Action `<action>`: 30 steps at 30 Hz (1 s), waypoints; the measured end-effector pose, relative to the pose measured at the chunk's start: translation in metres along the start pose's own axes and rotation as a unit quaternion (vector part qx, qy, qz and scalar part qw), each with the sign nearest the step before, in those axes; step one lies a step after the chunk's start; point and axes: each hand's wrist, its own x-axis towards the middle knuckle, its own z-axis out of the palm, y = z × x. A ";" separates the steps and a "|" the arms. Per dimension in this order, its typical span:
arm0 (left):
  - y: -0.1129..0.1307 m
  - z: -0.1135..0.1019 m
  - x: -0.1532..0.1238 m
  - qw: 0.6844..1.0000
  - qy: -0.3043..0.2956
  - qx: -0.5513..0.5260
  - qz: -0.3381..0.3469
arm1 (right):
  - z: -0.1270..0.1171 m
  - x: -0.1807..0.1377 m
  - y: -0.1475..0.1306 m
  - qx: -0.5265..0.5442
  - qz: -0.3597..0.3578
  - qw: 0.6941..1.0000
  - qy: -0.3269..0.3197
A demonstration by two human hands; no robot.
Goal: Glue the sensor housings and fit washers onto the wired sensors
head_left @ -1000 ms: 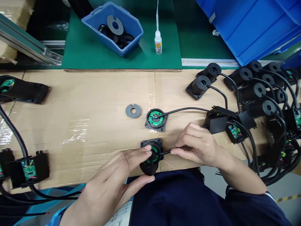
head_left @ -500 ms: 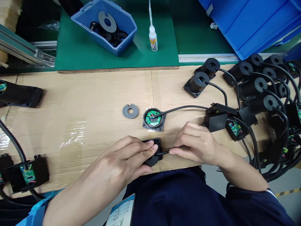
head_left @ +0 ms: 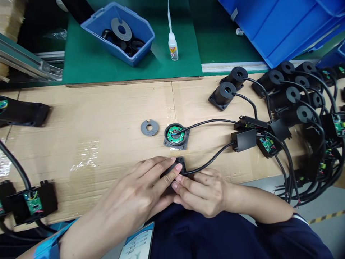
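Note:
A black square-flanged housing (head_left: 180, 160) lies at the table's front edge, mostly covered by my hands. My left hand (head_left: 142, 187) grips it from the left, fingers over its top and thumb low at the near side. From the right, the closed fingertips of my right hand (head_left: 202, 196) press against its near right side. A black cable (head_left: 212, 160) leaves the housing above my right hand and curves to a black box (head_left: 244, 140). Just behind sits a second housing, its round green circuit board (head_left: 171, 136) exposed. A notched grey ring disc (head_left: 144, 127) lies to its left.
Finished-looking black cylinders (head_left: 225, 94) with cables crowd the right side. More black parts (head_left: 33, 201) lie at left. On the green board (head_left: 185, 68) stand a blue bin (head_left: 134, 59) of discs and rings and a small dropper bottle (head_left: 173, 48). A large blue crate (head_left: 275, 28) is back right.
My right hand has let go of the cable and moved left to the housing, its fingertips now against it. The cable hangs in a free curve. My left hand stays on the housing.

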 end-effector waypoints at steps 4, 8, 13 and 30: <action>-0.010 0.001 0.007 0.988 0.003 -0.154 -0.019 | -0.002 -0.003 -0.002 0.012 0.011 1.000 -0.009; -0.015 0.017 0.014 0.940 0.018 -0.315 -0.130 | -0.001 -0.004 -0.002 0.006 0.011 1.000 0.003; -0.010 0.043 0.015 0.919 0.075 -0.366 -0.127 | 0.001 -0.006 -0.003 -0.003 -0.010 1.000 -0.015; -0.003 0.042 0.016 0.922 0.081 -0.341 -0.166 | 0.012 -0.007 -0.004 -0.019 0.008 0.998 0.061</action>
